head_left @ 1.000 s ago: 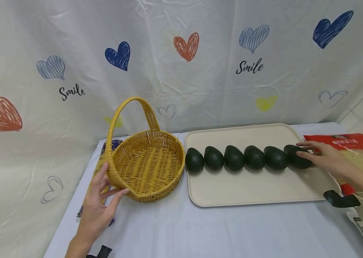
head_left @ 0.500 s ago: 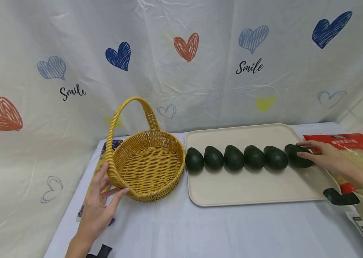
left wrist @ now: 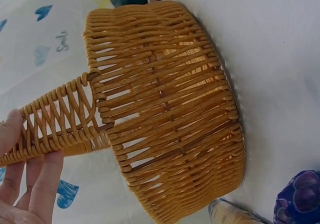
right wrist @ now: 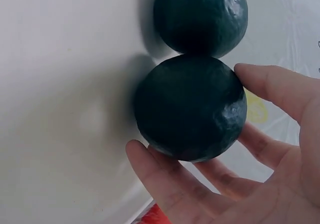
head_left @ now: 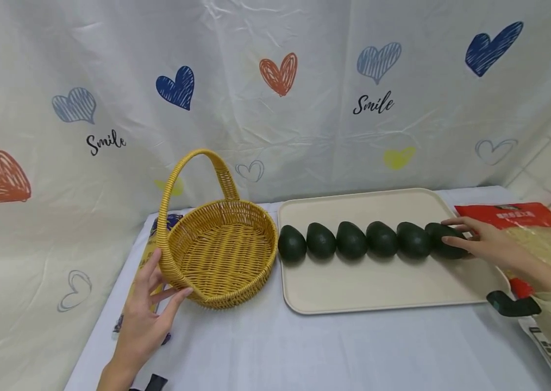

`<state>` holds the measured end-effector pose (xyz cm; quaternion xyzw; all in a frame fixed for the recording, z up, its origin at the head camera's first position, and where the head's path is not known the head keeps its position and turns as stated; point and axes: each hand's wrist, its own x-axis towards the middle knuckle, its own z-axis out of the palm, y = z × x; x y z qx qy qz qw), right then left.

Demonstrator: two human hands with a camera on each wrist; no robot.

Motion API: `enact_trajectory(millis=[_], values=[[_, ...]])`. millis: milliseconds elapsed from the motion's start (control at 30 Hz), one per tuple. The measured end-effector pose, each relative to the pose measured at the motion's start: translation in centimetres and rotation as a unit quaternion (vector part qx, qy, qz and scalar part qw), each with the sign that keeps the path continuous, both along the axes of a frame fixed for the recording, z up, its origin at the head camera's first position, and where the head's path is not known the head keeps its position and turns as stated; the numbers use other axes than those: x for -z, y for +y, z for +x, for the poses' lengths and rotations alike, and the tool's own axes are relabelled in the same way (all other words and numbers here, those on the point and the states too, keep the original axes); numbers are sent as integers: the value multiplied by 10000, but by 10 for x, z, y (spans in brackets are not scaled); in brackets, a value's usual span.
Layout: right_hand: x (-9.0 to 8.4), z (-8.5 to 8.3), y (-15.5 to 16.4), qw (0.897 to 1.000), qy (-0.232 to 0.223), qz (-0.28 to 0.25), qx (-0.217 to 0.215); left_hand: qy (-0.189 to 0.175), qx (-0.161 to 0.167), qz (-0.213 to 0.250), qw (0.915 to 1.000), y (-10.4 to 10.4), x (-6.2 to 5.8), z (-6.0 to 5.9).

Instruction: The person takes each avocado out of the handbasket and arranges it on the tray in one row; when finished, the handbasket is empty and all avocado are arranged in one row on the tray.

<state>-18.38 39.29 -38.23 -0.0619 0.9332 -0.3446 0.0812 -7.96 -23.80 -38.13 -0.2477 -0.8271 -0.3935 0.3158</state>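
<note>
A yellow woven basket (head_left: 224, 255) with a tall arched handle stands at the left, and nothing lies in it. My left hand (head_left: 145, 320) holds the basket by the lower end of the handle; in the left wrist view the thumb is on one side of the handle (left wrist: 55, 119) and the fingers on the other. A row of several dark green avocados (head_left: 352, 240) lies on a cream tray (head_left: 378, 293). My right hand (head_left: 488, 239) grips the rightmost avocado (right wrist: 190, 109), thumb and fingers around it. That avocado sits right against its neighbour (right wrist: 200, 19).
To the right of the tray lies a red and clear bag (head_left: 515, 217) of pale yellow food. A yellow and blue package (head_left: 145, 255) is partly hidden behind the basket and left hand. A curtain (head_left: 305, 125) printed with hearts hangs behind the table.
The head view has shifted slightly, so the scene sits a little further left. The right hand and its avocado are marginally nearer the neighbouring avocado. The left hand keeps its hold.
</note>
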Motion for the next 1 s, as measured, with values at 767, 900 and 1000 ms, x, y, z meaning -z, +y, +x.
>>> enact_trajectory(millis=[767,900,1000], values=[[-39,4,-13,9890,1414,429,29,-71,76,-11,9999,-2,0,-3],[-53,5,-35,9833,1795,248,-183,-106,227,15,9997,-5,-1,-5],[-65,8,-53,9774,2063,119,-440,-187,208,-72,9996,-5,-7,-4]])
